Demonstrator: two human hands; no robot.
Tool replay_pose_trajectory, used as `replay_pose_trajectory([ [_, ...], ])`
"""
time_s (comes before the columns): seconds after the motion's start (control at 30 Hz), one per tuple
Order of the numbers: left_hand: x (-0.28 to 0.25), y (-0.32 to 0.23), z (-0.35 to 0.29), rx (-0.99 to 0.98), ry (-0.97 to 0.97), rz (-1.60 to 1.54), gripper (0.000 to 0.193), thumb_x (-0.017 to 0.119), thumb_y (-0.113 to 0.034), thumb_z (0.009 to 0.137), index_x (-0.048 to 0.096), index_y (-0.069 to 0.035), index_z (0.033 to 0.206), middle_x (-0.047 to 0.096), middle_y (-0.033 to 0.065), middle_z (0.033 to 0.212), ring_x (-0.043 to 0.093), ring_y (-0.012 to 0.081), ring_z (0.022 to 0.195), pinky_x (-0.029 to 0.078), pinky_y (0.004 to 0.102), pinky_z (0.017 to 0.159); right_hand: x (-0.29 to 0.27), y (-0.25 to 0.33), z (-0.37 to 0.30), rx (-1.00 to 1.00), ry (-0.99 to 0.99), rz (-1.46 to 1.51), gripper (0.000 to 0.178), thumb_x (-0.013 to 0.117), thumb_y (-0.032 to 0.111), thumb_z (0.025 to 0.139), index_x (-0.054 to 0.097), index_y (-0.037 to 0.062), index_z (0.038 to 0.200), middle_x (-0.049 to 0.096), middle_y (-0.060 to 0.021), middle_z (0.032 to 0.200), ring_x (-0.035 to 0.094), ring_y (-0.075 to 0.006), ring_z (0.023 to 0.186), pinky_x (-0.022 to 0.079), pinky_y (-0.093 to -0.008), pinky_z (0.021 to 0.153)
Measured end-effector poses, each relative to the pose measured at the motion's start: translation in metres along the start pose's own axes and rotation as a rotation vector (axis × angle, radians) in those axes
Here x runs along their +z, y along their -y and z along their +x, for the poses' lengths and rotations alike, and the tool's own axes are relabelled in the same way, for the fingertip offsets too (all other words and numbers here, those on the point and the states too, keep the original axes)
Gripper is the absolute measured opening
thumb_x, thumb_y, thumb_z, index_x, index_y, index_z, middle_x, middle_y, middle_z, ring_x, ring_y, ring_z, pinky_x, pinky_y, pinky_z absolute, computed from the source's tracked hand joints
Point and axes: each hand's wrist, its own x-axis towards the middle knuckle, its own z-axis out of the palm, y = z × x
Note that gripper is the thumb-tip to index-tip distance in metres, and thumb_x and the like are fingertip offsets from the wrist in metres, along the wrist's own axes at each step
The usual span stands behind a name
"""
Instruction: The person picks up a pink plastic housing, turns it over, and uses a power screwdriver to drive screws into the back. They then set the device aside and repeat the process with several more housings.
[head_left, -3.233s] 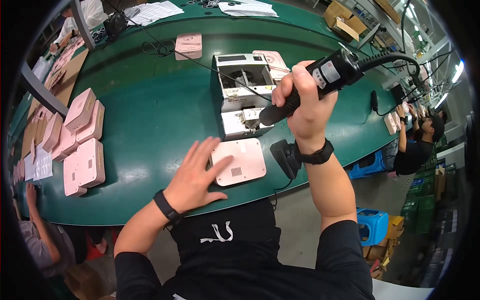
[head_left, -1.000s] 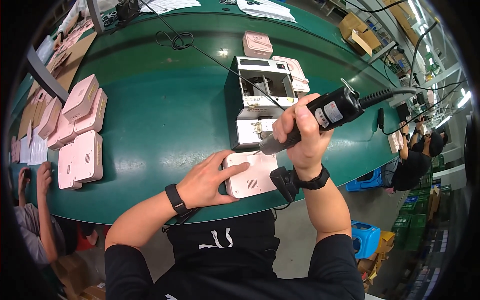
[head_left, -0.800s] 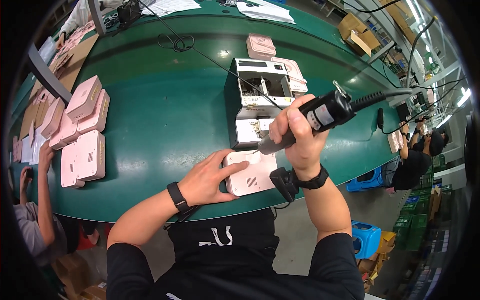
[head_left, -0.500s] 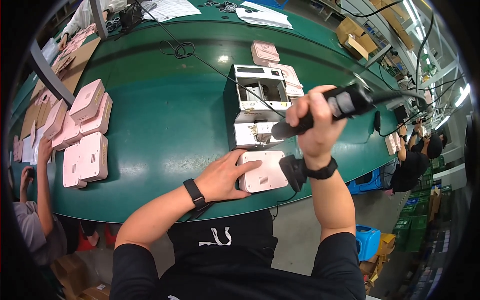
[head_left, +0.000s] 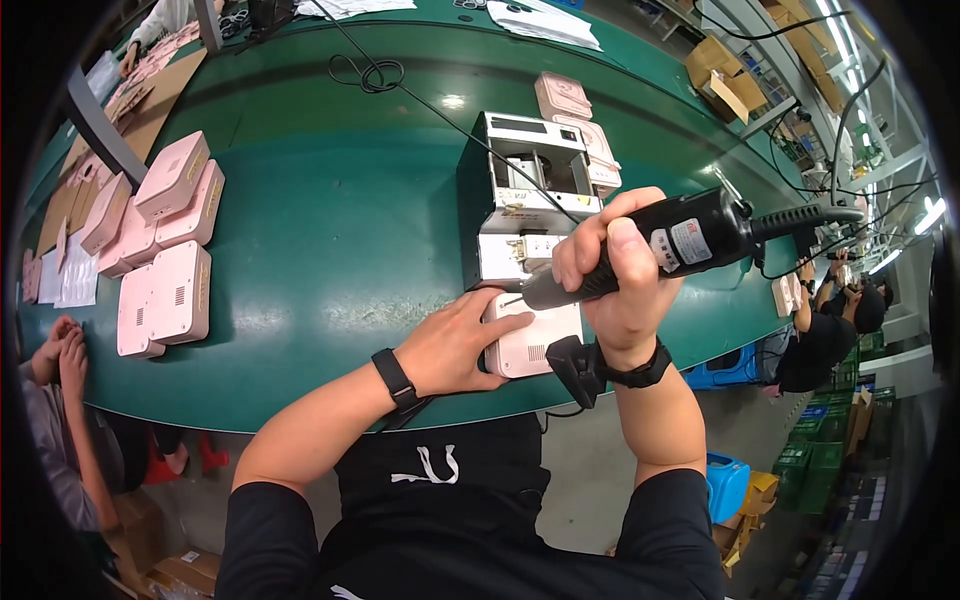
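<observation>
A pale pink plastic box (head_left: pixel 515 357) with a vent grille lies on the table in front of me. My left hand (head_left: pixel 450 345) grips it from its left side, thumb over the top face and the other fingers along its far left edge. In my right hand (head_left: pixel 628 285) is a black electric screwdriver (head_left: pixel 695 235), held tilted, its cable running off to the right. The thin bit points at the box's far left corner; whether it touches a screw I cannot tell. Just beyond the box stands a metal screw feeder (head_left: pixel 510 215) with an open top.
Several pink boxes (head_left: pixel 180 290) are stacked at the left, and more pink boxes (head_left: pixel 590 150) sit behind the feeder. A black cable (head_left: pixel 440 110) crosses the green table (head_left: pixel 330 220). Other people's hands (head_left: pixel 65 355) show at the far left; people work at the right too.
My right hand has brought the screwdriver down and left, from the feeder to the box's far left corner. My left hand still grips the box. The neighbour's hands at left have come together.
</observation>
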Motion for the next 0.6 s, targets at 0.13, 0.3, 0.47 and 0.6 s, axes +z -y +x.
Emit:
replay_pose_trajectory([
  [0.13, 0.001, 0.002, 0.001, -0.004, 0.012, -0.010, 0.079, 0.086, -0.026, 0.064, 0.054, -0.020, 0.136, 0.046, 0.0195, 0.134, 0.051, 0.0373, 0.122, 0.048, 0.0438, 0.100, -0.002, -0.011, -0.001, -0.006, 0.029, -0.011, 0.013, 0.051, 0.014, 0.091, 0.045, 0.0027, 0.095, 0.050, -0.0087, 0.062, 0.048, -0.0180, 0.048, 0.045, -0.0358, 0.049],
  [0.3, 0.001, 0.003, -0.001, -0.007, 0.021, -0.017, 0.078, 0.086, -0.024, 0.063, 0.056, -0.019, 0.135, 0.045, 0.0205, 0.135, 0.050, 0.0377, 0.123, 0.048, 0.0439, 0.101, 0.000, -0.018, -0.003, -0.001, 0.036, -0.006, 0.015, 0.053, 0.014, 0.090, 0.044, 0.0022, 0.093, 0.050, -0.0088, 0.062, 0.048, -0.0181, 0.048, 0.045, -0.0347, 0.048],
  [0.47, 0.001, 0.003, 0.000, 0.005, 0.023, -0.016, 0.078, 0.086, -0.022, 0.063, 0.056, -0.019, 0.135, 0.046, 0.0203, 0.134, 0.050, 0.0379, 0.123, 0.047, 0.0439, 0.101, 0.002, -0.017, -0.006, 0.009, 0.049, 0.006, 0.015, 0.055, 0.014, 0.090, 0.045, 0.0027, 0.093, 0.050, -0.0085, 0.062, 0.048, -0.0180, 0.048, 0.045, -0.0342, 0.048],
  [0.6, 0.001, 0.004, -0.001, 0.028, 0.005, -0.030, 0.078, 0.085, -0.022, 0.063, 0.056, -0.020, 0.135, 0.046, 0.0196, 0.134, 0.051, 0.0374, 0.122, 0.048, 0.0438, 0.100, 0.007, -0.012, -0.008, 0.013, 0.039, -0.056, 0.015, 0.056, 0.014, 0.090, 0.046, 0.0039, 0.094, 0.050, -0.0083, 0.062, 0.048, -0.0181, 0.048, 0.045, -0.0343, 0.048],
])
